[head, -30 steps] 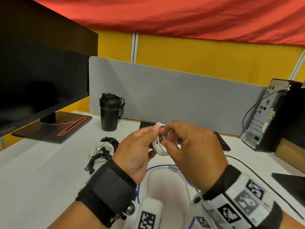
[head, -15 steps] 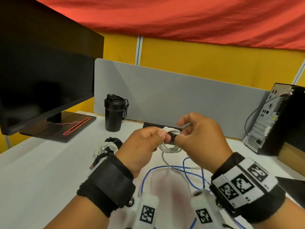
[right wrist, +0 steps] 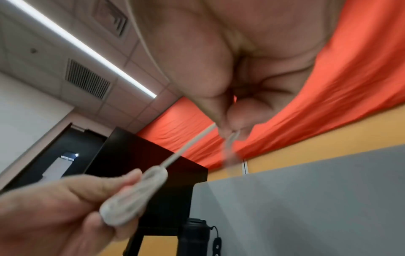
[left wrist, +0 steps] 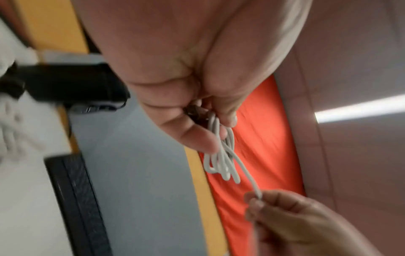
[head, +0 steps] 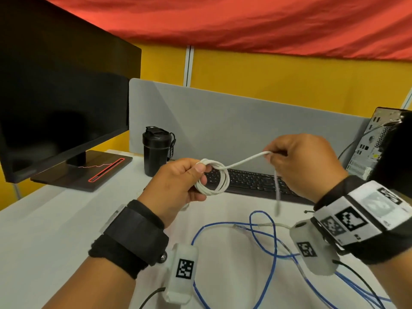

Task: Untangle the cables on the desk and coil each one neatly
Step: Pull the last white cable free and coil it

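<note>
White table (head: 44, 230) carries loose blue cable (head: 273, 246) at six o'clock. My left hand (head: 178, 188) pinches the white cable (head: 213, 179) coil so it holds shape; my right hand (head: 305, 166), at three o'clock, pinches its tail taut for wrapping.

A thin white round cable (head: 213, 180) is wound into a small multi-loop coil held above the counter, one straight strand leading up and right. A loose blue cable (head: 273, 241) sprawls in crossing loops on the counter below.
</note>
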Motion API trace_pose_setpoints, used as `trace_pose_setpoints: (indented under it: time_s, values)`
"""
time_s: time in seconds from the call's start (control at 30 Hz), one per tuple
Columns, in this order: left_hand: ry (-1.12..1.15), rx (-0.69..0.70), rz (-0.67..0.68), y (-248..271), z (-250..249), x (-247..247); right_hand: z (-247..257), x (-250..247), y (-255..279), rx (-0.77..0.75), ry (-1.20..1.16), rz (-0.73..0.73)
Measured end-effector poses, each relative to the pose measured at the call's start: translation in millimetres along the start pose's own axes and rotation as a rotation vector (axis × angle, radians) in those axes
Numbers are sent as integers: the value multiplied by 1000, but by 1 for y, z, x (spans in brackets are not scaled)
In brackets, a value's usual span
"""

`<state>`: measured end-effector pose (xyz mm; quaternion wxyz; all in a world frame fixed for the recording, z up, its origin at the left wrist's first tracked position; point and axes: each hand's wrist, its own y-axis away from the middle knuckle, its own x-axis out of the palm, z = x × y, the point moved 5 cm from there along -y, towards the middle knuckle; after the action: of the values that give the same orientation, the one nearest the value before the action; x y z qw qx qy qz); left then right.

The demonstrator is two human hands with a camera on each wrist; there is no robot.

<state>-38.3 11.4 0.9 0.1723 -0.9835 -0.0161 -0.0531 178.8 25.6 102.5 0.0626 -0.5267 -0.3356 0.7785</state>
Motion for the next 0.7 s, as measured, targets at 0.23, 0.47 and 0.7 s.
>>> trace_pose_setpoints:
  time_s: [0.23, 0.47, 0.7]
  values:
    - [358, -22, 95, 7, 1, 22, 11, 43, 18, 476, -1133, -34]
    - [27, -1, 40, 4, 9, 19, 30, 75, 40, 711, -1395, 374]
    - [-73, -17, -17, 0, 12, 11, 15, 44, 42, 469, -1032, -99]
